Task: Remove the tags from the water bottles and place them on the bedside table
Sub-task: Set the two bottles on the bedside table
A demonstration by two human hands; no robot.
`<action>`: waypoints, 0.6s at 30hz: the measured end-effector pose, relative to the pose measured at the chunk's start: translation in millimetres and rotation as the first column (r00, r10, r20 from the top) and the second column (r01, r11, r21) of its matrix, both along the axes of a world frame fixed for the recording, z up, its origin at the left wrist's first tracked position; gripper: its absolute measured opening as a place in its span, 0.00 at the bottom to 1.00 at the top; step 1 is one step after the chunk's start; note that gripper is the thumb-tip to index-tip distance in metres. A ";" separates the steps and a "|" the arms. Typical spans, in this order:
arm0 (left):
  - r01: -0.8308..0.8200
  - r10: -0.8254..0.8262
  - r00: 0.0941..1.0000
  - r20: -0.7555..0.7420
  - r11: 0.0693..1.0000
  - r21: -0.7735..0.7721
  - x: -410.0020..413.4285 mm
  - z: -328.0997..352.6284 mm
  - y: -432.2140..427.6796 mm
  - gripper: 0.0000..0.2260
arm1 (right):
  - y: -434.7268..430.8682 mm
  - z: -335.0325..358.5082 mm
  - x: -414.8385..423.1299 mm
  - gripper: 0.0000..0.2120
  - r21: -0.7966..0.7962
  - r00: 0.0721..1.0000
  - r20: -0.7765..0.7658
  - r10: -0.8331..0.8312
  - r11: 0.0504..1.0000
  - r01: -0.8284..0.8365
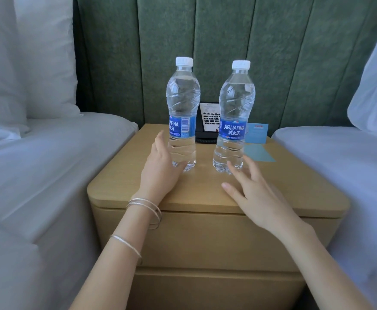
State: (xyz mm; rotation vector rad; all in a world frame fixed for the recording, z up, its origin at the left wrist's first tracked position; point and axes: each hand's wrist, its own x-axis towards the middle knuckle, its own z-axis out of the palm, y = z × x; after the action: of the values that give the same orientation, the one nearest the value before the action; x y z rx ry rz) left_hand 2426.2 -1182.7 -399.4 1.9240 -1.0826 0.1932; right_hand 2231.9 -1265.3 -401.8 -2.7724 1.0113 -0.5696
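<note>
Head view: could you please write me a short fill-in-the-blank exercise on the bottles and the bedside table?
The left bottle and the right bottle both stand ___ on the bedside table.
Each cap is coloured ___.
The telephone sits ___ the bottles.
The right hand holds ___.
Missing words: upright; white; behind; nothing.
</note>
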 end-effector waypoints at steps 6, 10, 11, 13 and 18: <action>-0.076 0.033 0.970 0.243 0.983 0.169 -11.4 -12.8 32.7 0.17 | -2.0 -2.0 1.5 0.27 -0.012 0.999 -0.034 0.001 1.000 -0.001; -0.023 -0.040 0.964 0.263 0.973 0.231 -12.1 -10.0 32.9 0.18 | -2.7 1.3 3.5 0.28 -0.005 0.997 -0.073 -0.023 1.000 0.023; -0.010 -0.055 0.965 0.257 0.969 0.246 -11.1 -9.3 32.4 0.18 | -3.7 2.1 4.6 0.28 -0.001 0.996 -0.080 -0.031 1.000 0.031; 0.004 -0.081 0.966 0.247 0.954 0.299 -9.0 -8.0 30.1 0.20 | -7.0 3.1 8.3 0.29 0.010 0.996 -0.077 -0.036 0.999 0.037; 0.008 -0.129 0.966 0.224 0.881 0.472 -4.0 -6.5 19.3 0.25 | -12.7 3.2 19.9 0.30 0.018 0.995 -0.092 -0.037 0.999 0.039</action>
State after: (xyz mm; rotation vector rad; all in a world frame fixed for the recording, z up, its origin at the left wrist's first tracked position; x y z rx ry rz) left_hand 2422.2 -1163.4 -405.9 2.3309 -1.4690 0.1441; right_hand 2251.8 -1277.9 -398.6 -2.7907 1.0841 -0.4392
